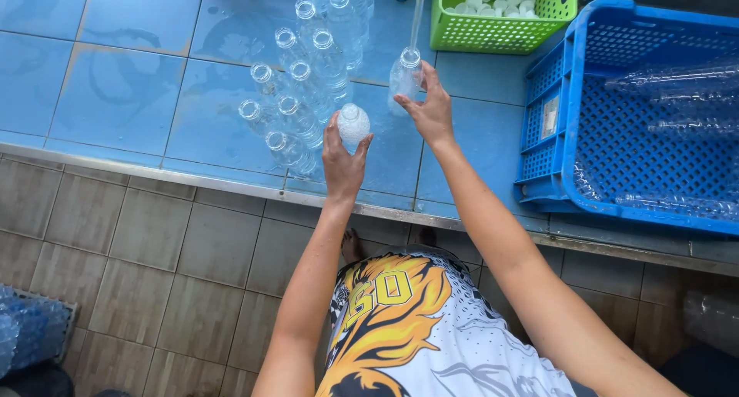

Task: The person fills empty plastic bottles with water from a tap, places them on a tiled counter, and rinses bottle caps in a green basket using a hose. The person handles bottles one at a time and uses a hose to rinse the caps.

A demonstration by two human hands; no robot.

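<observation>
Blue tiled bench [123, 97] filled the upper view, wet in patches, with brown tiled floor [154, 266] below its metal edge. Blue plastic crate [543, 128] sat at the right on the bench, several clear empty bottles lying inside. Green basket [462, 31] stood at the top, holding white caps [500, 1]. A cluster of open clear bottles [296, 97] stood upright on the bench, left of the hands. Right hand [431, 112] was curled around an upright clear bottle [404, 78], which stood on the bench under a thin tube [418, 12] reaching its mouth. Left hand [342, 162] gripped a second bottle [354, 122] from below, its base facing the camera, just beside the cluster.
</observation>
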